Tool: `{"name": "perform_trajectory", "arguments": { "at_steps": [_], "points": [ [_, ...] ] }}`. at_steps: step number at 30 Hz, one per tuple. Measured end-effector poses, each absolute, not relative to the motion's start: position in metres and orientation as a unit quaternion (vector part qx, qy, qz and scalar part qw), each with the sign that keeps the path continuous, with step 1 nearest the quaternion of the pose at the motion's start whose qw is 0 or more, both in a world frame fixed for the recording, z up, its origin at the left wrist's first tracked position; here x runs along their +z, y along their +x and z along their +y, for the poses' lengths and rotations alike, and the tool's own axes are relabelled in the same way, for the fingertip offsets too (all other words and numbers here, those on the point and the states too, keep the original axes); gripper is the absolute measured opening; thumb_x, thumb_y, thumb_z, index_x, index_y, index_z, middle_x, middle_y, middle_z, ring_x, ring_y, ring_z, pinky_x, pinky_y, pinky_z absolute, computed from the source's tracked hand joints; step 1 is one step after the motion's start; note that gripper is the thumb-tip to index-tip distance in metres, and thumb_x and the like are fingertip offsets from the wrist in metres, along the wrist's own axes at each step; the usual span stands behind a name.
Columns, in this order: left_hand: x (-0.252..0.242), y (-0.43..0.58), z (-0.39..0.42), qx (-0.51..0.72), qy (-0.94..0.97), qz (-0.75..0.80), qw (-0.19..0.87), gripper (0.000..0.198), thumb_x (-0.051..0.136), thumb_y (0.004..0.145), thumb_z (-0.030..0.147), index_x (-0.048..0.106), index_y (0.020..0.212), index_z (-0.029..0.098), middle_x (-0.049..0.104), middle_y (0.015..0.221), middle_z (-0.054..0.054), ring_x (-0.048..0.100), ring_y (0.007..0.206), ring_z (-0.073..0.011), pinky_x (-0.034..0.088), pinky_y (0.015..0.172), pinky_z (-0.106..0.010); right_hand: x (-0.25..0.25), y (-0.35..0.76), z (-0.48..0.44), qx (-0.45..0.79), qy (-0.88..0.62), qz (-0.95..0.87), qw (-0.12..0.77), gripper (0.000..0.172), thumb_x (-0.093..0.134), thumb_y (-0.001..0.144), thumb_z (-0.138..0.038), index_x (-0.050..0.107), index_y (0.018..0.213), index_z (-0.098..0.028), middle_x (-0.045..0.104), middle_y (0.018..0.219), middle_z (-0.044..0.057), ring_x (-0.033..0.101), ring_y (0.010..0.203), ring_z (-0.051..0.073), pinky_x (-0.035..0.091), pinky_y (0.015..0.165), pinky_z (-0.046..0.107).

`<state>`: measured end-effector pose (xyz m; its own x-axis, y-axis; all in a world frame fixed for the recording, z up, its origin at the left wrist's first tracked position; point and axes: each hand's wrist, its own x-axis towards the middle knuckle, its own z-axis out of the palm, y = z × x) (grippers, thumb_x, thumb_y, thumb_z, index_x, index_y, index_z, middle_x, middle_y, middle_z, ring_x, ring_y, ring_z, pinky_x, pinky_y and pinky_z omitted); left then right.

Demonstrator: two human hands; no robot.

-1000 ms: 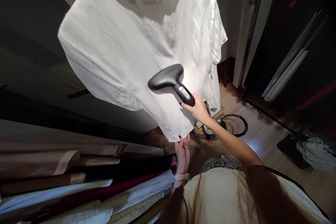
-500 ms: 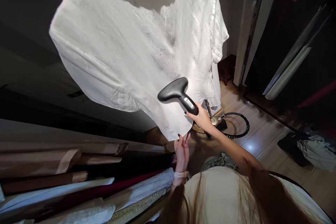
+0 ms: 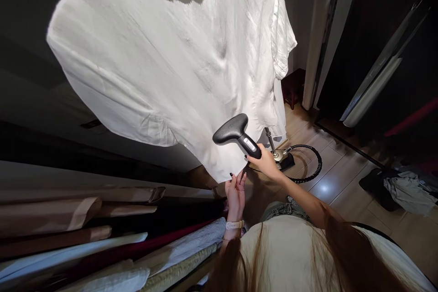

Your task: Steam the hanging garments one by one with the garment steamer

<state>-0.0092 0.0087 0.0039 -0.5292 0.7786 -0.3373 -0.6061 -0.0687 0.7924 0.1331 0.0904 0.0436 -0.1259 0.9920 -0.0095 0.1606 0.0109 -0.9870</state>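
A white short-sleeved shirt hangs in front of me, its lower edge drawn toward me. My right hand is closed around the handle of a black garment steamer, whose wide head lies against the lower part of the shirt. Just below it, my left hand pinches the shirt's bottom hem between thumb and fingers. A pale watch band circles my left wrist. The steamer's face toward the cloth is hidden.
Behind the shirt a metal pole rises from a steamer base on the tiled floor, with a black ribbed hose looping right. Several hanging garments fill the lower left. A pile of cloth lies on the floor at right.
My right hand has moved the steamer head slightly down and to the right, nearer the hem. My left hand keeps its pinch on the hem. The view has shifted a little.
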Motion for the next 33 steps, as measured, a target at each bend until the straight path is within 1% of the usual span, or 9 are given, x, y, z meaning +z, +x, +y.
{"name": "perform_trajectory", "arguments": {
  "at_steps": [5,8,12,15,20,25,27,29,33],
  "points": [
    [0.008,-0.008,0.009,0.725,0.083,0.489,0.477,0.01,0.05,0.103,0.014,0.059,0.099,0.015,0.073,0.12,-0.014,0.07,0.119,-0.02,0.055,0.107,-0.038,0.031,0.133,0.086,0.494,-0.51,-0.57,0.413,0.042,0.07,0.079,-0.048,0.059,0.111,-0.023,0.07,0.097,0.001,0.064,0.089,0.022,0.044,0.077,0.031],
    [0.007,-0.009,0.008,0.728,0.082,0.488,0.474,0.012,0.049,0.104,0.014,0.056,0.094,0.015,0.073,0.118,-0.015,0.068,0.121,-0.0208,0.053,0.109,-0.039,0.021,0.135,0.085,0.499,-0.506,-0.572,0.41,0.045,0.07,0.078,-0.049,0.06,0.113,-0.023,0.07,0.099,0.002,0.064,0.09,0.022,0.045,0.079,0.032],
    [0.0,-0.015,0.008,0.734,0.096,0.481,0.471,0.012,0.055,0.101,0.016,0.054,0.089,0.016,0.07,0.126,-0.016,0.064,0.128,-0.0241,0.051,0.111,-0.044,0.006,0.141,0.081,0.501,-0.513,-0.575,0.395,0.048,0.07,0.076,-0.05,0.061,0.114,-0.023,0.07,0.1,0.002,0.064,0.092,0.023,0.046,0.081,0.034],
    [-0.009,-0.029,0.012,0.733,0.112,0.485,0.464,0.009,0.057,0.1,0.016,0.057,0.091,0.016,0.067,0.129,-0.015,0.063,0.129,-0.025,0.052,0.109,-0.045,-0.005,0.147,0.069,0.501,-0.518,-0.575,0.388,0.048,0.07,0.076,-0.052,0.062,0.113,-0.022,0.07,0.096,0.002,0.064,0.089,0.024,0.046,0.08,0.034],
    [-0.023,-0.059,0.025,0.71,0.106,0.523,0.46,0.011,0.057,0.097,0.013,0.066,0.096,0.018,0.071,0.113,-0.008,0.068,0.116,-0.0162,0.052,0.11,-0.038,-0.007,0.16,0.048,0.491,-0.521,-0.559,0.419,0.049,0.07,0.078,-0.051,0.062,0.116,-0.021,0.071,0.098,0.004,0.065,0.09,0.025,0.046,0.079,0.034],
    [-0.033,-0.073,0.036,0.713,0.097,0.523,0.458,0.014,0.062,0.092,0.008,0.07,0.094,0.019,0.069,0.106,-0.004,0.069,0.098,-0.0108,0.049,0.112,-0.038,0.01,0.177,0.046,0.452,-0.549,-0.526,0.466,0.049,0.068,0.079,-0.055,0.062,0.114,-0.021,0.071,0.095,0.004,0.064,0.086,0.024,0.048,0.078,0.034],
    [-0.037,-0.073,0.04,0.711,0.101,0.525,0.457,0.014,0.064,0.091,0.009,0.071,0.097,0.019,0.069,0.107,-0.004,0.069,0.097,-0.0113,0.049,0.112,-0.039,0.014,0.182,0.049,0.43,-0.564,-0.509,0.488,0.05,0.068,0.078,-0.055,0.061,0.113,-0.02,0.071,0.095,0.005,0.064,0.086,0.024,0.048,0.079,0.034],
    [-0.038,-0.071,0.045,0.703,0.112,0.526,0.465,0.014,0.066,0.091,0.01,0.071,0.099,0.02,0.07,0.113,-0.006,0.07,0.101,-0.0131,0.048,0.112,-0.039,0.015,0.186,0.051,0.414,-0.577,-0.494,0.502,0.05,0.067,0.079,-0.057,0.061,0.112,-0.02,0.071,0.093,0.004,0.064,0.085,0.023,0.049,0.079,0.034],
    [-0.035,-0.064,0.055,0.675,0.142,0.528,0.495,0.009,0.071,0.088,0.015,0.07,0.096,0.019,0.069,0.126,-0.009,0.069,0.111,-0.0175,0.046,0.113,-0.042,0.01,0.194,0.053,0.392,-0.597,-0.476,0.513,0.048,0.066,0.081,-0.058,0.06,0.112,-0.022,0.07,0.094,0.004,0.064,0.087,0.024,0.049,0.08,0.035]
  ]
}}
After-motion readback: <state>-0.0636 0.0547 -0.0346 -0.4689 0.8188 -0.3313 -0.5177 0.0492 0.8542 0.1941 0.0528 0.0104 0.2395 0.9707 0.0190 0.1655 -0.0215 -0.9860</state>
